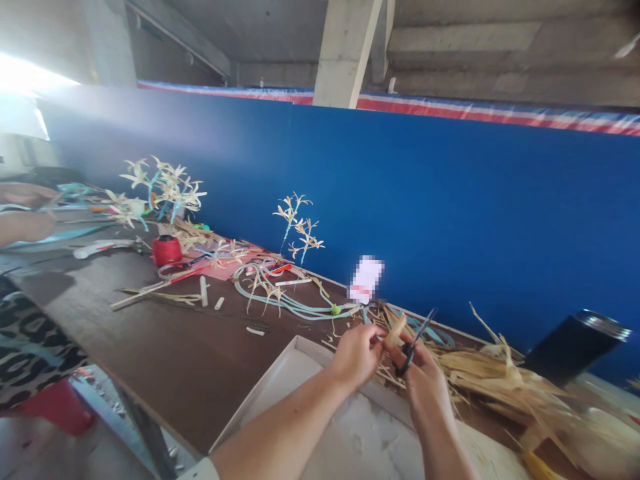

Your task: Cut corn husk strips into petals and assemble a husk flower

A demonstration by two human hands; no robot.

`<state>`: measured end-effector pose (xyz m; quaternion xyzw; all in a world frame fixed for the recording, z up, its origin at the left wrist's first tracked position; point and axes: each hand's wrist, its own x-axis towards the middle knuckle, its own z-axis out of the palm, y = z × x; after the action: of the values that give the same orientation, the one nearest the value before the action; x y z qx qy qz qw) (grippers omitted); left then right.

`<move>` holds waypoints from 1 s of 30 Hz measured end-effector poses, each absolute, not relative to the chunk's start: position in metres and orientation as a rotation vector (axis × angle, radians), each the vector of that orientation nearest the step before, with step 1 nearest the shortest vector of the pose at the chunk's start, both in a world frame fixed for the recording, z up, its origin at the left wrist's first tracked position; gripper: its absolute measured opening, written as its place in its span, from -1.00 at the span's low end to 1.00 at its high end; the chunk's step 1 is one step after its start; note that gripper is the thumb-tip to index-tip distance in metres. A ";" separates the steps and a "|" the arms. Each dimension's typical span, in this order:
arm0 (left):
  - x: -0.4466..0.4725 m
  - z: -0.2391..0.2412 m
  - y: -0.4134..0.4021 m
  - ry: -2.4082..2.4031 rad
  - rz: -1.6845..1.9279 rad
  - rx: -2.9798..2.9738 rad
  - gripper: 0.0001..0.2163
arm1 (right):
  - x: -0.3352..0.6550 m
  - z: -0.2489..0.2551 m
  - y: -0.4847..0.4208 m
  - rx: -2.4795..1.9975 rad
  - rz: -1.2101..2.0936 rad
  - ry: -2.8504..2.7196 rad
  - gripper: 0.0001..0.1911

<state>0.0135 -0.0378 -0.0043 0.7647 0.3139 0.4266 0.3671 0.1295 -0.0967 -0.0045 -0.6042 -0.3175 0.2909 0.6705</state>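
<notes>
My left hand (356, 353) pinches a small tan strip of dried husk (397, 329) above the far edge of a shallow white box lid (280, 383). My right hand (425, 377) is closed round the handles of dark scissors (417, 337), whose blades point up and to the right beside the strip. The two hands are close together over the brown table (175, 353). A heap of dried corn husks (495, 380) lies just right of my right hand.
Light-blue tubing (285, 300), a red spool (167, 251), husk flowers on stems (165, 187) and scraps litter the table along the blue partition (450, 207). A dark cylinder (575, 343) stands at right. Another person's arm (25, 227) rests at far left.
</notes>
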 end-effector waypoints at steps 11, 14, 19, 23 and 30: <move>0.017 -0.012 -0.026 0.742 0.744 1.654 -0.78 | 0.138 -0.008 -0.099 -1.302 0.626 -0.705 -0.27; 0.017 -0.010 -0.027 0.672 0.653 1.496 -0.82 | 0.139 -0.009 -0.098 -1.328 0.601 -0.693 -0.27; 0.016 0.001 -0.032 0.611 0.613 1.318 -0.88 | 0.139 -0.006 -0.100 -1.305 0.607 -0.724 -0.25; 0.012 0.008 -0.034 0.552 0.584 1.327 -0.84 | 0.138 -0.002 -0.102 -1.316 0.578 -0.720 -0.27; 0.009 -0.001 -0.028 0.482 0.536 1.322 -0.72 | 0.135 -0.005 -0.100 -1.293 0.640 -0.698 -0.29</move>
<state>0.0088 -0.0276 -0.0014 0.6004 0.2190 0.2436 0.7296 0.1353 -0.1004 -0.0051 -0.5796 -0.3127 0.2870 0.6956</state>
